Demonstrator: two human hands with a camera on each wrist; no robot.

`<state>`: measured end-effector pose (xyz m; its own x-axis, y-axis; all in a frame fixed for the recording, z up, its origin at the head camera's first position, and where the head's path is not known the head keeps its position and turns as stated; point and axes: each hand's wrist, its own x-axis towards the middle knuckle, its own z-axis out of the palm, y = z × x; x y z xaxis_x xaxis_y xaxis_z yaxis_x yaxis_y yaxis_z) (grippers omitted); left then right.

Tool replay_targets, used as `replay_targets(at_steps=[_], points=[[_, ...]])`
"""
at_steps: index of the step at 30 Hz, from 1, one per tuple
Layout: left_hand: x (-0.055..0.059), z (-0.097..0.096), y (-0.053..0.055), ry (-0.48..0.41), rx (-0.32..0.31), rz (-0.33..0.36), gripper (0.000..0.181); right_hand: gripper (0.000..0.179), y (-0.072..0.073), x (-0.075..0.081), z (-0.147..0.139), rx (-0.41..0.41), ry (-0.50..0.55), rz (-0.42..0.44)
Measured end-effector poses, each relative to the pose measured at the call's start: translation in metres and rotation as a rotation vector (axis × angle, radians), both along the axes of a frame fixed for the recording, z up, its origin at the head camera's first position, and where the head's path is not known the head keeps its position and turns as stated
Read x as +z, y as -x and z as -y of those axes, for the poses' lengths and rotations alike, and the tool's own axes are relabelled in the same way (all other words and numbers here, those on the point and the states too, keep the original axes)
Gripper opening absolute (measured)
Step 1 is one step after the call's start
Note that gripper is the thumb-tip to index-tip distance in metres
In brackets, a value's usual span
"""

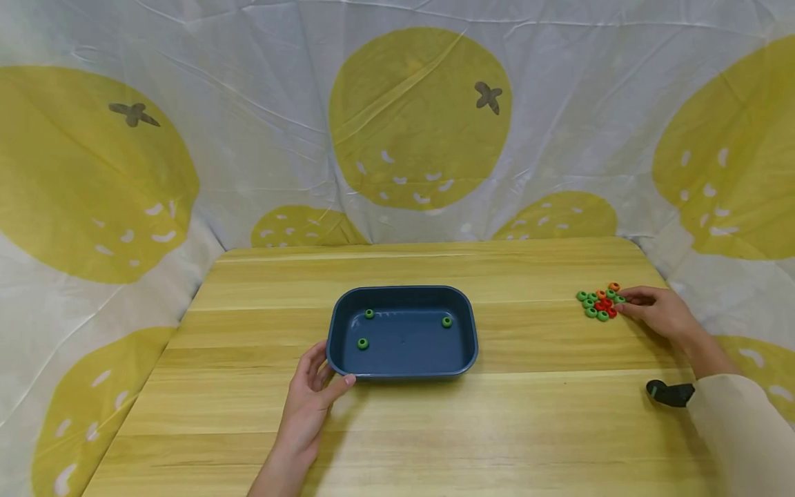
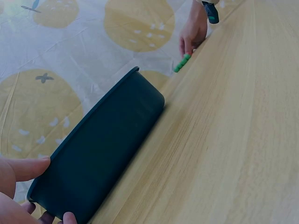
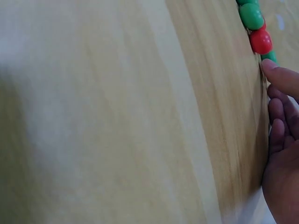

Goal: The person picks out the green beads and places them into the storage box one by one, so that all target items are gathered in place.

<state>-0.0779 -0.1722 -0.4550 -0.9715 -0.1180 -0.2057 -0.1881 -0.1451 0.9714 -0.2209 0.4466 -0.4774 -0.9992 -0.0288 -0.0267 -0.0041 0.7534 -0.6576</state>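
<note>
My left hand (image 1: 306, 400) holds the dark blue plastic basin (image 1: 404, 371) at its near left corner, thumb over the rim and fingers against the outside wall, as the left wrist view also shows. Inside the basin lie three green beads (image 1: 363, 343), spread apart. Over at the right, my right hand (image 1: 663, 312) has its thumb and forefinger around a green bead (image 1: 620, 299) at the edge of a cluster of beads. Green beads (image 1: 591, 313), red beads (image 3: 260, 42) and orange beads (image 1: 614, 286) make up this cluster. The right fingertips are partly hidden in the right wrist view.
The wooden table (image 1: 528, 428) carries the basin near its middle and the beads toward its right edge. A white cloth (image 1: 267, 138) with yellow fruit prints hangs behind and beside it. A black strap-like piece (image 1: 671, 393) sticks out by the right sleeve.
</note>
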Motion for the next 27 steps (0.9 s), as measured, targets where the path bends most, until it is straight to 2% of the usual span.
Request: replay_targets(at_steps=[11, 19, 27], points=[[-0.001, 0.0, 0.0, -0.004, 0.001, 0.004, 0.079, 0.053, 0.002, 0.012, 0.0, 0.052, 0.036, 0.03], [0.001, 0.0, -0.001, -0.009, -0.003, 0.011, 0.079, 0.054, 0.006, 0.03, 0.014, 0.067, 0.052, 0.042], [0.001, 0.0, -0.001, -0.009, -0.003, 0.006, 0.079, 0.051, 0.014, 0.039, 0.031, 0.093, 0.098, 0.047]])
